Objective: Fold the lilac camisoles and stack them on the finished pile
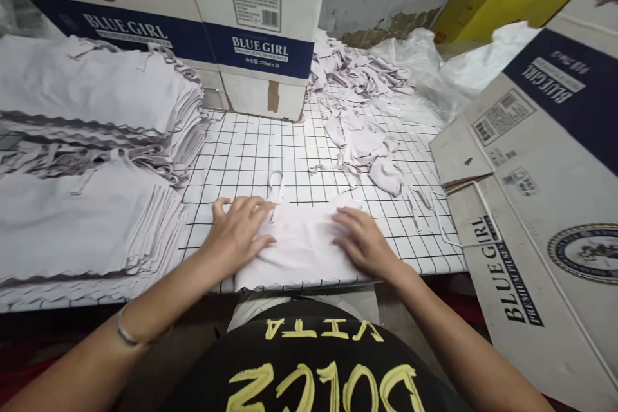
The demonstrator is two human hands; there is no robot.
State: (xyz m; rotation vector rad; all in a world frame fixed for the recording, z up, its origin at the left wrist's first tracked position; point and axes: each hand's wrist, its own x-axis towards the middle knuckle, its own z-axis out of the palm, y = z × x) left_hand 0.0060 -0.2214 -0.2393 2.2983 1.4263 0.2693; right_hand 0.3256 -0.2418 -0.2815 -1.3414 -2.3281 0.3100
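Note:
A pale pinkish-white camisole point(302, 244) with thin straps lies spread at the table's front edge. Over its left side is my left hand point(241, 228), fingers apart and a little bent, the fingertips touching the cloth near the left strap. On the right side rests my right hand point(364, 238), also open, its fingertips on the cloth near the upper right corner. One strap loops up beyond the left fingers, and another trails off to the upper right. Neither hand has the cloth gripped.
To the left stand tall stacks of folded camisoles point(82, 219). A Blue Girl carton point(261, 13) sits behind, and another carton point(521, 161) leans at the right. Loose crumpled garments point(360, 135) and clear plastic point(415, 71) lie on the checked tablecloth point(246, 148).

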